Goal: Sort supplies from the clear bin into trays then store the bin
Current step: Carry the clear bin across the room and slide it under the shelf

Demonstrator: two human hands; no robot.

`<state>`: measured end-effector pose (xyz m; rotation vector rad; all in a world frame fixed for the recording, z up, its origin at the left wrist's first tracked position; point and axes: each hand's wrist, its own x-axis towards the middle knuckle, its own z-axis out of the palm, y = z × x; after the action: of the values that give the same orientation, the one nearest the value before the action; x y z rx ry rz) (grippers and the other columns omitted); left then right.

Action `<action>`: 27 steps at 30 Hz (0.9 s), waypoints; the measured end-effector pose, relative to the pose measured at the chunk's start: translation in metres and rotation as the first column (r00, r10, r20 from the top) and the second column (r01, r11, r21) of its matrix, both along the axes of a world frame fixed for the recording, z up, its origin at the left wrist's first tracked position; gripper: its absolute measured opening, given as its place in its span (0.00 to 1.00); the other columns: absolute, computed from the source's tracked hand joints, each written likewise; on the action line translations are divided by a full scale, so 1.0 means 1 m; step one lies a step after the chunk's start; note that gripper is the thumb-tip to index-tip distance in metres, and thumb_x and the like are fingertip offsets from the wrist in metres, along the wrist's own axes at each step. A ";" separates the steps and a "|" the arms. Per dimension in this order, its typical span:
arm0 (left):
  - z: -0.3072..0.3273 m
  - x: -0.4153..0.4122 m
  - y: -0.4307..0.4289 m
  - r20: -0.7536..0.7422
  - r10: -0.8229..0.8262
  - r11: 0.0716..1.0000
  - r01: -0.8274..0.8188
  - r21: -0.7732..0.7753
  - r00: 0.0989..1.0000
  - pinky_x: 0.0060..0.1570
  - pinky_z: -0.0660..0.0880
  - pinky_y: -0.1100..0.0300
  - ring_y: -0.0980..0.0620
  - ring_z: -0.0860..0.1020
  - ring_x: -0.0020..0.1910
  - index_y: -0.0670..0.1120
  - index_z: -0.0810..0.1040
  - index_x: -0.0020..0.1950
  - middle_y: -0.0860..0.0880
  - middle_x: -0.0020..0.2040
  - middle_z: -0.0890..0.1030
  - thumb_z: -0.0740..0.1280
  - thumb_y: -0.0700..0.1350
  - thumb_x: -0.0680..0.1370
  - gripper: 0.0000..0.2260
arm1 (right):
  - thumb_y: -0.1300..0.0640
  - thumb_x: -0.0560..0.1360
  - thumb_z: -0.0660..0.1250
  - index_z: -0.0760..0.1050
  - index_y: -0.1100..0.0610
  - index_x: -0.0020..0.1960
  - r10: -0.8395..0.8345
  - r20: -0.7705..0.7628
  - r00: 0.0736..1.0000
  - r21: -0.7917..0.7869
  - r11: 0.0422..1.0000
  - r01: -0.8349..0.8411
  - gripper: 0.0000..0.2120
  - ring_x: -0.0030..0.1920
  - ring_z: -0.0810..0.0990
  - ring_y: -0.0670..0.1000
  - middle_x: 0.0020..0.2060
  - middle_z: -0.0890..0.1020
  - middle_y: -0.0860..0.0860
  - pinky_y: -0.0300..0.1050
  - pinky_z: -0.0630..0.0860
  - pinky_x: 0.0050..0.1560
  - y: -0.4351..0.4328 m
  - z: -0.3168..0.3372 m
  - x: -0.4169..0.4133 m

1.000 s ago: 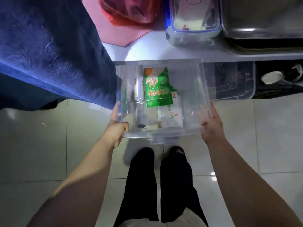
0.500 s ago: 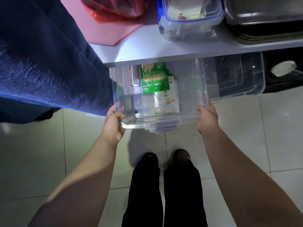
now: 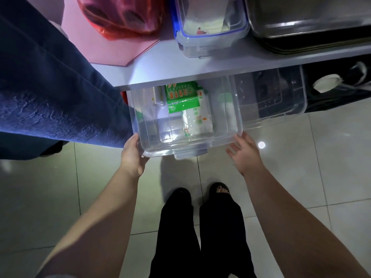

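The clear bin [image 3: 234, 125] sits half under the white table [image 3: 152, 65], its near end sticking out over the floor. Inside lie a green packet [image 3: 181, 98] and a white packet [image 3: 197, 121]; their far ends are hidden under the table. My left hand [image 3: 133, 155] touches the bin's near left corner, thumb up along the side wall. My right hand [image 3: 246, 154] hovers just off the near right corner, fingers spread and holding nothing.
A second clear bin [image 3: 281, 99] stands under the table to the right. On the table are a red bag [image 3: 120, 15], a blue-rimmed lidded box [image 3: 210, 27] and stacked metal trays [image 3: 313, 23]. A dark blue cloth [image 3: 50, 87] hangs at the left. Tiled floor lies below.
The bin has slid further under the table. My right hand has let go of the near right corner and opened; my left hand stays at the left corner.
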<state>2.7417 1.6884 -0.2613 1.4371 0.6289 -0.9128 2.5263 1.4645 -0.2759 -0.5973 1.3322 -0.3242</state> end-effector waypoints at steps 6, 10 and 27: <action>0.033 -0.034 -0.011 0.376 -0.325 0.883 0.136 0.449 0.868 0.61 0.70 0.56 0.50 0.75 0.56 0.47 0.69 0.67 0.46 0.64 0.76 0.70 0.43 0.75 0.21 | 0.64 0.79 0.61 0.68 0.57 0.69 -0.101 0.058 0.993 0.053 0.994 0.098 0.19 0.64 0.72 0.59 0.62 0.74 0.58 0.52 0.70 0.61 -0.006 0.034 -0.041; 0.060 -0.063 -0.045 0.416 -0.654 0.711 0.327 0.622 0.632 0.67 0.67 0.51 0.48 0.69 0.67 0.47 0.68 0.71 0.47 0.69 0.71 0.70 0.42 0.73 0.27 | 0.63 0.80 0.58 0.66 0.58 0.68 -0.209 0.146 0.967 0.128 0.973 0.191 0.17 0.64 0.70 0.60 0.61 0.72 0.59 0.53 0.69 0.60 -0.031 0.049 -0.067; 0.103 -0.175 -0.329 0.105 -0.622 0.780 0.626 -0.014 0.776 0.62 0.73 0.48 0.43 0.74 0.63 0.49 0.69 0.70 0.46 0.59 0.75 0.62 0.37 0.75 0.23 | 0.52 0.76 0.63 0.71 0.58 0.62 -0.562 0.287 0.776 0.668 0.698 0.258 0.17 0.58 0.77 0.60 0.62 0.75 0.58 0.61 0.77 0.52 -0.079 -0.038 -0.116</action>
<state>2.5669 1.3596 -0.1588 1.6667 0.0290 -1.3540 2.4103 1.3856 -0.3140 0.3437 0.9890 -0.3721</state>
